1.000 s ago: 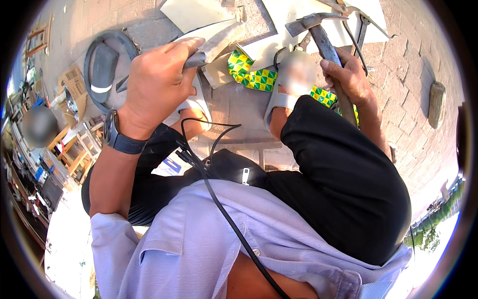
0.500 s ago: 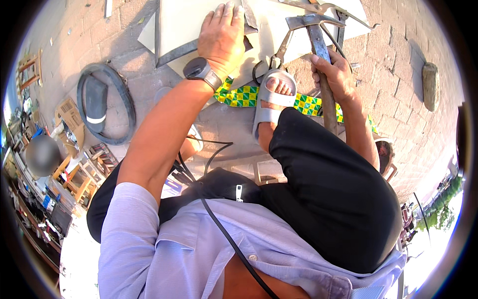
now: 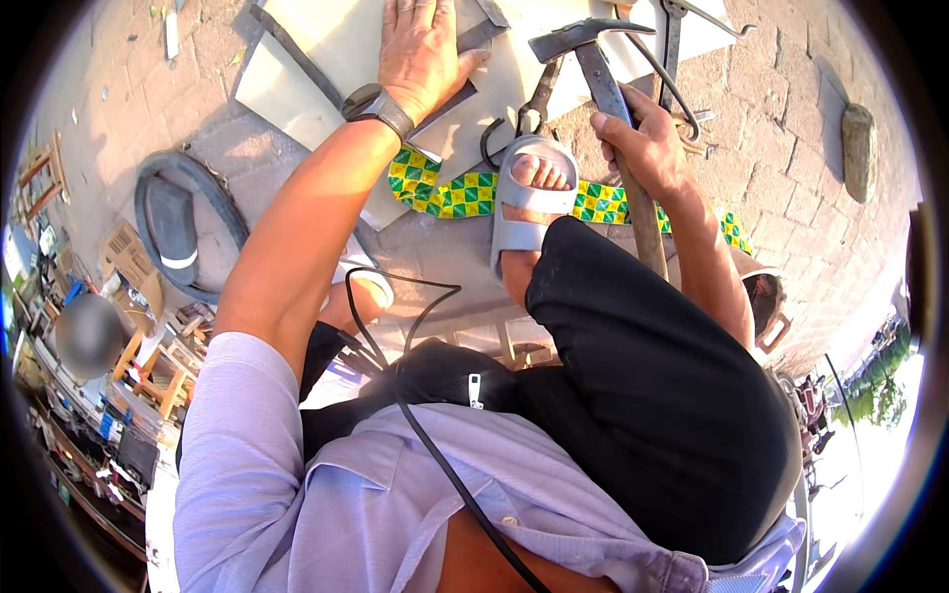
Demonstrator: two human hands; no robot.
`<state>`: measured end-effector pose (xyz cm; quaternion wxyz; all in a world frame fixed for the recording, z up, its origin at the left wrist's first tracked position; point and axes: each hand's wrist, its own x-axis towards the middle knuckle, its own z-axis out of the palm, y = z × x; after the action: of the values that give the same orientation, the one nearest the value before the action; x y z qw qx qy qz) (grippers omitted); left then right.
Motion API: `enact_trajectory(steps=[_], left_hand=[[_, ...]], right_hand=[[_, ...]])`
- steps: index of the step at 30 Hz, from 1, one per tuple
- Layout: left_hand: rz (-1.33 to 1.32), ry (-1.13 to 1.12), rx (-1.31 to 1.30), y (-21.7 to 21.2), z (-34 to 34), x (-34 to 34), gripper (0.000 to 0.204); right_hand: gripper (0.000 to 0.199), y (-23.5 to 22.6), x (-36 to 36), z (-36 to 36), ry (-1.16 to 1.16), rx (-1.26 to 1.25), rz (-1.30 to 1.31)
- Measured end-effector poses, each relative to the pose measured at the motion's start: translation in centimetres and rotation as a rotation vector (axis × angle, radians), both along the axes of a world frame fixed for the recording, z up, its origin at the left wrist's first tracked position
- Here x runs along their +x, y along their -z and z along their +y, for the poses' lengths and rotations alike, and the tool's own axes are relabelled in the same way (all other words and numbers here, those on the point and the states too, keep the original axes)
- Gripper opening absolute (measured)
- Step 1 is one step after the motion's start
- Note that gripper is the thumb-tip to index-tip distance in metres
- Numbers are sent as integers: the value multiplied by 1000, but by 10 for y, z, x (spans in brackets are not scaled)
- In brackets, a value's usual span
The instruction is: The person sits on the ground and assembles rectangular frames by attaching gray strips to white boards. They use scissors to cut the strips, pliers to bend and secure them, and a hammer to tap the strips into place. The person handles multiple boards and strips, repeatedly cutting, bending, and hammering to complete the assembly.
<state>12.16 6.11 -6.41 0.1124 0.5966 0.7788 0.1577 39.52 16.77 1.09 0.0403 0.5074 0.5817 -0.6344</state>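
Note:
My left hand (image 3: 423, 57) lies flat, fingers stretched forward, on a pale sheet piece (image 3: 346, 44) with dark, raised-looking edge strips. A dark watch is on that wrist. The piece's corner by the wrist is hidden. My right hand (image 3: 647, 143) is wrapped round the shaft of a hammer (image 3: 594, 74), whose long, pointed metal head hangs above the pale sheets. Its wooden handle end points back toward my knee. Beneath the hammer head is a dark hand tool with a curled handle (image 3: 534, 107), partly covered. A hooked black rod (image 3: 682, 107) lies beside my right hand.
A green and yellow checked strip (image 3: 465, 196) runs under my sandalled foot (image 3: 534, 183). Left of me lies a black rubber ring (image 3: 148, 222); a stone-like block (image 3: 858, 153) lies far right. A bucket-like container (image 3: 766, 296) stands by my right forearm. A black cable (image 3: 435, 460) crosses my lap.
The sheet piece under my left hand has turned counterclockwise, and that hand has moved forward and left. The hammer has shifted slightly left, still in my right hand. The whole view has shifted a little.

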Motion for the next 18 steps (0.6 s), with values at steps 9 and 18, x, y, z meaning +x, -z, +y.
enact_trajectory(steps=[9, 18], left_hand=[[9, -19, -197, -18, 12, -21, 103], [146, -20, -283, -4, 16, -23, 105]], right_hand=[[72, -1, -27, 32, 30, 17, 132], [82, 12, -79, 63, -202, 216, 58]])
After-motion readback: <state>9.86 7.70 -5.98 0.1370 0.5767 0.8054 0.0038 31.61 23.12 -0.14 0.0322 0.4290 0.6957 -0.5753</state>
